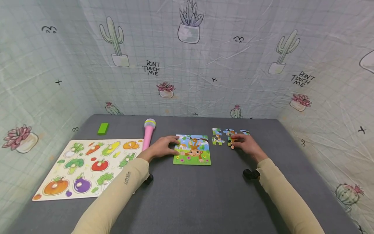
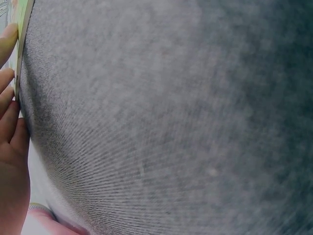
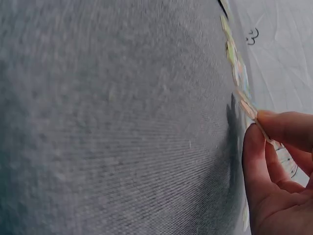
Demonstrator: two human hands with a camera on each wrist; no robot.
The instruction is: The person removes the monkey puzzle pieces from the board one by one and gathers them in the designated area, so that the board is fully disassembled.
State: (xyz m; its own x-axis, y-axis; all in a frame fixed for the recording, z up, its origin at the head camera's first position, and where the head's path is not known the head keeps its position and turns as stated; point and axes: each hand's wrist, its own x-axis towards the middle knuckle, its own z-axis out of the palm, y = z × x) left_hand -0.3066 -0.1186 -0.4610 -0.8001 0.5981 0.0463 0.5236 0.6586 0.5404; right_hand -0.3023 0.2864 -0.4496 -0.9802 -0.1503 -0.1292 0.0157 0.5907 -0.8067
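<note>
A square monkey jigsaw board (image 1: pixel 195 151) lies flat in the middle of the table in the head view. My left hand (image 1: pixel 159 148) rests at its left side, thumb and fingertips touching the edge; the left wrist view shows the fingers (image 2: pixel 9 120) laid along that edge. Between thumb and fingertips, my right hand (image 1: pixel 246 144) pinches a small jigsaw piece (image 3: pixel 248 108), slightly lifted and tilted. Loose jigsaw pieces (image 1: pixel 217 140) lie around the right fingers, some partly hidden by that hand.
Left of the board stretches a vegetable knob puzzle (image 1: pixel 118 167). A pink toy microphone (image 1: pixel 148 135) lies at that puzzle's right edge, and a green block (image 1: pixel 103 128) sits behind it. Printed cloth (image 1: pixel 187 71) walls in the grey table (image 1: pixel 201 201) at the back and sides.
</note>
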